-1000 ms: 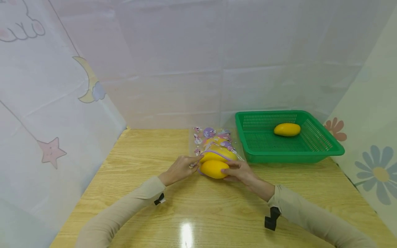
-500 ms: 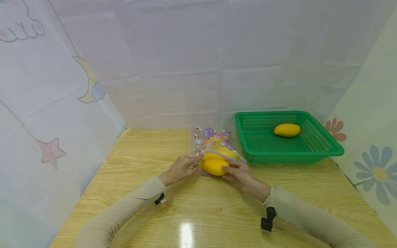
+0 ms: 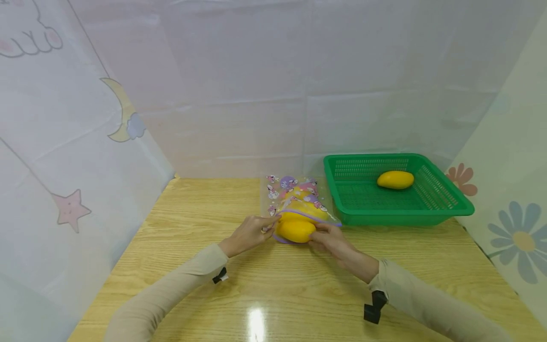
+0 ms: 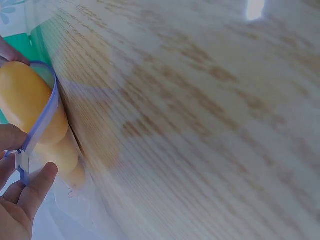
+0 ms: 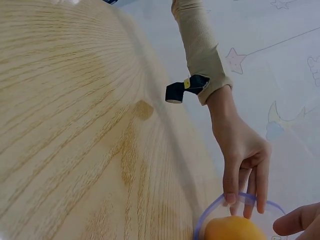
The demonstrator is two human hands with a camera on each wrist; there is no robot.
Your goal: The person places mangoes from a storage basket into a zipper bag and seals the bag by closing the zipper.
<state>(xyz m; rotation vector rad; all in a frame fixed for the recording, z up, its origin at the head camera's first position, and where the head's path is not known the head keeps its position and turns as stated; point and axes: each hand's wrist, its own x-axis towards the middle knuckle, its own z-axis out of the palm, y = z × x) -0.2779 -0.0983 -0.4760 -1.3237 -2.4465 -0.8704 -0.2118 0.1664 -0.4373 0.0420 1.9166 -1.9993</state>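
A clear printed zip bag [image 3: 270, 192] with a purple zip edge lies on the table, its mouth spread toward me. Several yellow mangoes are inside; the nearest mango [image 3: 297, 231] sits in the mouth. At the mouth's left side, my left hand [image 3: 252, 232] pinches the purple edge by the white slider [image 4: 22, 160], as the left wrist view shows. My right hand [image 3: 337, 242] is at the right end of the nearest mango, fingertips right at the bag's edge. In the right wrist view its thumb [image 5: 295, 221] is extended, with a gap between it and the mango.
A green plastic basket [image 3: 406, 211] stands at the back right, close to the bag. Another mango [image 3: 395, 180] lies inside it. The wooden table [image 3: 205, 199] meets a printed curtain [image 3: 239, 118] at the back.
The nearest mango has slid slightly farther into the bag. My right thumb has come off its side, and the right hand has drawn back a little. My left hand stays in place.
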